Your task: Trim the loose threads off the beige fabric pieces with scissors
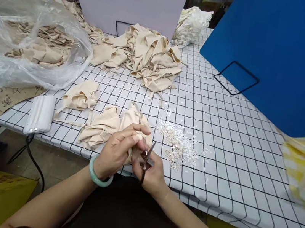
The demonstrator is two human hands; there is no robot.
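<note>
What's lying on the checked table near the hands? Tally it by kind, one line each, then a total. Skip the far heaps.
Loose beige cloth pouches: 3
Snips, in the right hand: 1
White power bank: 1
Pile of white clippings: 1
Total: 6
The left hand pinches the third pouch.

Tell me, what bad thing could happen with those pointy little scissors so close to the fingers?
The small dark scissors in the right hand point their tips at the left hand, which pinches a beige cloth pouch right beside the blades, so a slip might nick a fingertip or cut the cloth. The heap of small white snippets lies near the edge of the black-and-white checked tablecloth and could easily get brushed onto the floor.
</note>
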